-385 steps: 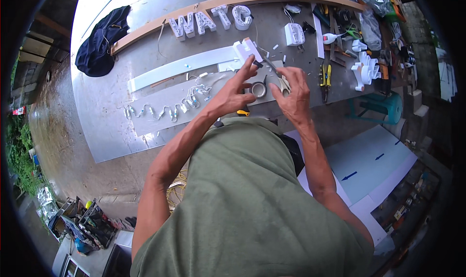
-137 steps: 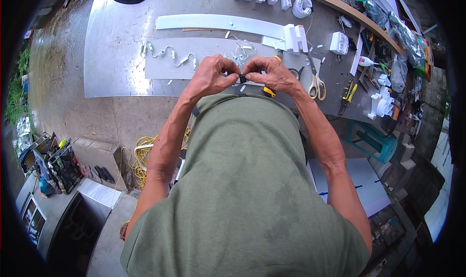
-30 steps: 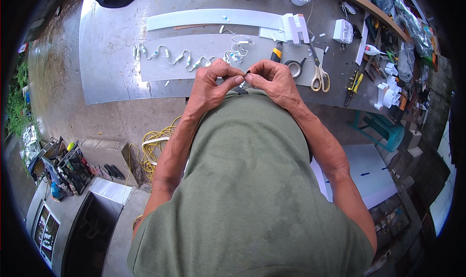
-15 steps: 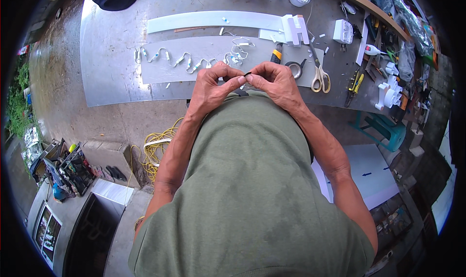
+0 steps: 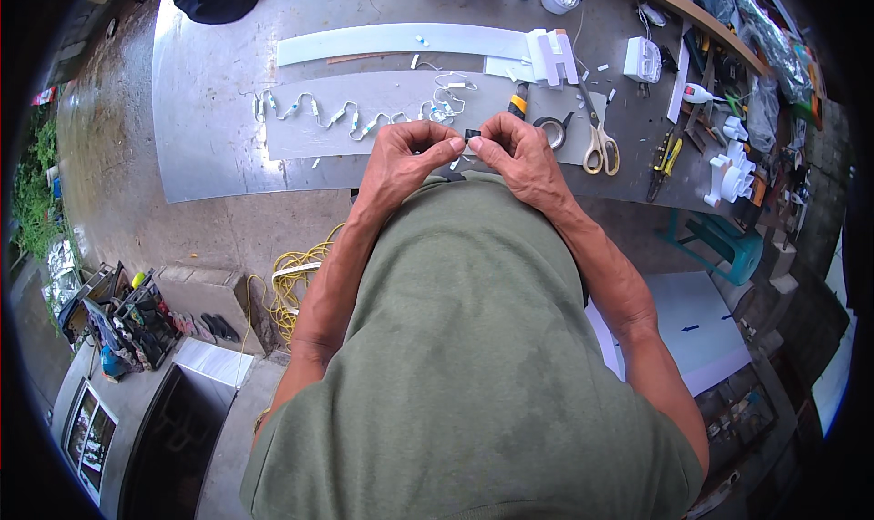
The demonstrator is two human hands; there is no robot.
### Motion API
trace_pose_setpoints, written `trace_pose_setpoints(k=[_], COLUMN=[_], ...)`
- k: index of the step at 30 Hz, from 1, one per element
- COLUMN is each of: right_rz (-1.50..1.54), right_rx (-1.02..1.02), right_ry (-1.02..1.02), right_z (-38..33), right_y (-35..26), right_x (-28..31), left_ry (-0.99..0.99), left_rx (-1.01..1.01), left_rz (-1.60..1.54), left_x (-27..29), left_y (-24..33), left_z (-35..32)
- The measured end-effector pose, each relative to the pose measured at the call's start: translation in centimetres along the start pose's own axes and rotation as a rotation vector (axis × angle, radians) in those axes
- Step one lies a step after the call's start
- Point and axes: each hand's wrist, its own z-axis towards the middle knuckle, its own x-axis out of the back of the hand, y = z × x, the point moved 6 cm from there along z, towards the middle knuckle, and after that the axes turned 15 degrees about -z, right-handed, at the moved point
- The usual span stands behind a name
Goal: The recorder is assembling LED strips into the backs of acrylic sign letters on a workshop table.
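- Two hands meet just in front of the chest, at the near edge of the counter (image 5: 209, 156): the left hand (image 5: 405, 156) and the right hand (image 5: 519, 151) pinch one small dark piece (image 5: 472, 135) between their thumb and fingertips, fingers drawn in narrow around it.
- Just beyond the hands, a string of small white modules on thin wire (image 5: 355, 115) snakes over a grey sheet (image 5: 300, 133); I cannot tell whether the pinched piece is joined to it.
- Right of the right hand lie a roll of dark tape (image 5: 552, 130) and yellow-handled scissors (image 5: 597, 142), both close by.
- Risk, as I judge it: the piece is tiny and held only by fingertips, so a slip could drop it over the counter edge to the floor, where a yellow cable (image 5: 296, 279) lies coiled.
- Another risk: a tug on the wire could drag the string off the sheet.
- Against half a second earlier, the hands keep the same pinch at the same spot; nothing on the counter has moved.
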Motion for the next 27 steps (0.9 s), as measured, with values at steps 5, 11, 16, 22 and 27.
trace_pose_setpoints(k=[5, 11, 16, 22, 27], right_rz=[0.008, -0.006, -0.052, -0.168, -0.009], right_rx=[0.017, 0.032, 0.059, 0.172, 0.197], right_ry=[-0.003, -0.012, -0.045, 0.047, 0.209], right_z=[-0.1, -0.1, -0.1, -0.4, -1.2], right_y=[-0.1, -0.2, -1.0, -1.7, -2.0], right_x=[0.5, 0.6, 1.1, 1.4, 0.8], left_ry=[-0.048, -0.086, -0.111, -0.113, -0.046], left_rx=[0.052, 0.064, 0.04, 0.016, 0.002], left_rz=[0.005, 0.021, -0.09, 0.006, -0.029], left_x=[0.1, -0.2, -0.6, -0.8, -0.5], left_y=[-0.1, -0.1, -0.1, 0.1, 0.1], left_z=[0.2, 0.5, 0.5, 0.5, 0.5])
